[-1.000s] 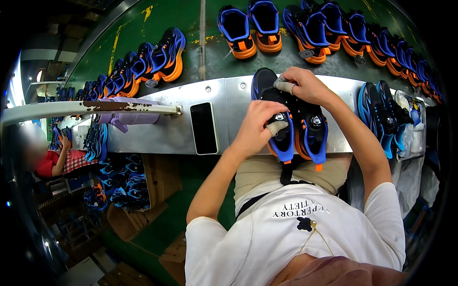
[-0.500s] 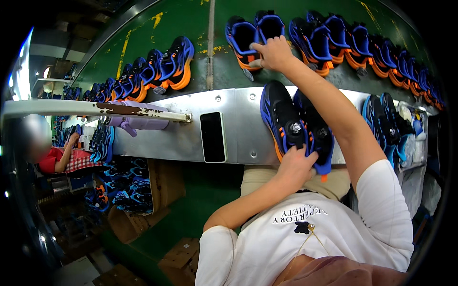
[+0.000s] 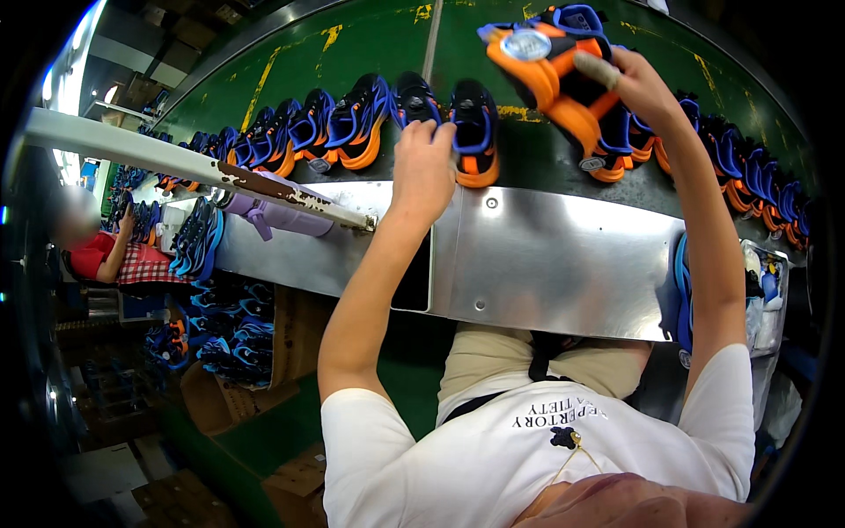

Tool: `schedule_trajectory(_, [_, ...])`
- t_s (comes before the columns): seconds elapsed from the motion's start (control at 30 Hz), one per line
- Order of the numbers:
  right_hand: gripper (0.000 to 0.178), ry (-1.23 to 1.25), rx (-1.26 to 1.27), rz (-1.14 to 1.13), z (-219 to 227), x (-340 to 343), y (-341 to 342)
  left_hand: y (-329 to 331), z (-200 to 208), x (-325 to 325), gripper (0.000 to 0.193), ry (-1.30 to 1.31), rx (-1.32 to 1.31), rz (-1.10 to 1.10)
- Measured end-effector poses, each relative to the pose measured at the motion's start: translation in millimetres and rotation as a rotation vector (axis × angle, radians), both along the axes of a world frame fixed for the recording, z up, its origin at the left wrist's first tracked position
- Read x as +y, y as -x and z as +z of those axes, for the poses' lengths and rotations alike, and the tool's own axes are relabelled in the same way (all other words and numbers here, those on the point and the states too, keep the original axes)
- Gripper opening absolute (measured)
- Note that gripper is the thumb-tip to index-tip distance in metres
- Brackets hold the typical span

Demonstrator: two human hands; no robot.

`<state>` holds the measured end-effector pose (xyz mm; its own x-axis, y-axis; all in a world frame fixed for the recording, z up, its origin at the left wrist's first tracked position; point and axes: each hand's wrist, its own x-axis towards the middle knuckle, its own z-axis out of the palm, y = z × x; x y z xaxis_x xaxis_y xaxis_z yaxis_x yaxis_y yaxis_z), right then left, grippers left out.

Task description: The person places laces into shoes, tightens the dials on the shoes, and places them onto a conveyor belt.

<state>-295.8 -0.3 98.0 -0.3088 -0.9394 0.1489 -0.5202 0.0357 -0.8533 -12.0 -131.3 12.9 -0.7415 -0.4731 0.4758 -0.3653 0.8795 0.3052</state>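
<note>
My left hand (image 3: 425, 172) is at the back of a black-and-blue sneaker (image 3: 414, 99), its fingers curled at the heel, which they partly hide. Close beside that shoe stands a matching sneaker (image 3: 473, 132) with an orange heel; both rest toes-away on the green belt. Up at the right, my right hand (image 3: 645, 88) is closed on a blurred pair of sneakers (image 3: 563, 75) lifted above the belt. Their orange soles are tilted toward me, and a pale oval patch shows on one. A light covering is on my right thumb.
Rows of sneakers (image 3: 356, 123) line the green belt (image 3: 370, 44) on both sides. A metal ledge (image 3: 563, 255) runs before me. Over its left part slants a chipped white bar (image 3: 176, 158), near a purple bottle (image 3: 282, 216). Beyond, a person in red (image 3: 110, 257) sits at left.
My left hand has moved the pair from the ledge to the belt. My right hand has lifted another pair off the belt and moved up and right.
</note>
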Motion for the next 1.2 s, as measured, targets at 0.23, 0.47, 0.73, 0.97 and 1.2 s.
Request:
schedule_trajectory(0.23, [0.033, 0.118, 0.611, 0.173, -14.4, 112.7, -92.8, -24.9, -3.4, 121.7, 0.075, -0.599, 0.308, -0.198])
schedule_trajectory(0.47, [0.044, -0.147, 0.495, 0.334, -78.3, 197.7, -149.8, -62.6, -68.6, 189.2, 0.098, -0.986, 0.074, -0.201])
schedule_trajectory(0.73, [0.055, 0.012, 0.677, -0.146, -41.3, 183.2, -111.6, -32.4, 3.7, 169.0, 0.080, -0.452, 0.151, -0.114])
schedule_trajectory(0.97, [0.035, -0.038, 0.007, -0.250, -96.9, 172.4, -95.7, -4.5, -16.9, 165.8, 0.046, -0.396, 0.072, -0.074])
schedule_trajectory(1.2, [0.053, -0.035, 0.415, -0.049, -63.4, 185.6, -130.4, -17.9, -8.8, 188.1, 0.049, -0.274, -0.099, -0.118])
